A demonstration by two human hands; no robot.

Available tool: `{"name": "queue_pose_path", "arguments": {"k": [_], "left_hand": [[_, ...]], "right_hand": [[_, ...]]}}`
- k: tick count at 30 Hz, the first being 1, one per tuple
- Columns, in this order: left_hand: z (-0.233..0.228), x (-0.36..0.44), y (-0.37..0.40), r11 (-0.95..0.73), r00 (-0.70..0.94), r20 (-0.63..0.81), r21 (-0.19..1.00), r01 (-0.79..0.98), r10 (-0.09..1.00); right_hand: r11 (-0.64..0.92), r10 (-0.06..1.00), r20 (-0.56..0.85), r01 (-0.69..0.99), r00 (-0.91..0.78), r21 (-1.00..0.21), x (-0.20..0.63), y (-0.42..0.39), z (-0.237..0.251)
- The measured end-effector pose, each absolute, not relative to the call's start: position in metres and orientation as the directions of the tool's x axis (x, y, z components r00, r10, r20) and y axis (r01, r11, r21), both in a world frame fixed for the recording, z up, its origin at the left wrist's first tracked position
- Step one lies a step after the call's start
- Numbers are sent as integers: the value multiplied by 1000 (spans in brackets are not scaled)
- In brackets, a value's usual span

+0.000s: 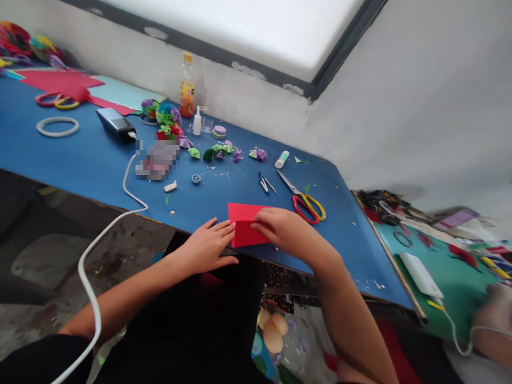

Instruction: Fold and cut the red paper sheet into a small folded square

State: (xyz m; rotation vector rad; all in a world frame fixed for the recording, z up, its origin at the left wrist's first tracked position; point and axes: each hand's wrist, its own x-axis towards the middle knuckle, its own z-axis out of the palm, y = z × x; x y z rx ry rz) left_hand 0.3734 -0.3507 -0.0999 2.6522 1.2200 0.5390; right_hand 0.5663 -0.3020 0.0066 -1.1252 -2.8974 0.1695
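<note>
A folded piece of red paper [244,224] lies at the near edge of the blue table [96,160]. My left hand [208,245] lies flat against the paper's left edge, fingers together and pressing down. My right hand [284,229] covers the paper's right side, its fingertips pinching or pressing the fold. Red-and-yellow scissors [306,202] lie just beyond my right hand.
Small paper flowers [218,152], a glue stick [281,159], a glue bottle [197,120], a drink bottle [186,88], tweezers [264,183], tape rings [58,126] and a black device [116,125] with a white cable [90,261] sit on the table. A green table [444,266] with another person's hand [496,304] stands at right.
</note>
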Motion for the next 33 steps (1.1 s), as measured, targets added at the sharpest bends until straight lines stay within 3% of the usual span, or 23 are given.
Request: {"name": "queue_pose_path", "arguments": {"k": [4, 7, 12, 17, 26, 33], "left_hand": [[-106, 374, -352, -660, 600, 276, 283, 696, 751], [-109, 371, -352, -675, 612, 289, 252, 693, 736], [-110, 371, -351, -682, 613, 307, 231, 694, 728], [-110, 374, -353, -654, 573, 329, 240, 718, 750], [-110, 379, -355, -581, 478, 382, 223, 783, 791], [-111, 379, -354, -584, 507, 314, 239, 776, 803]], "right_hand": [[676, 678, -118, 679, -725, -286, 553, -254, -13], [591, 724, -188, 737, -664, -327, 547, -230, -33], [503, 774, -167, 754, -610, -423, 542, -224, -56], [440, 825, -133, 772, -549, -458, 541, -222, -65], [376, 820, -164, 732, -549, -568, 539, -215, -63], [353, 808, -184, 711, -559, -608, 539, -213, -64]]}}
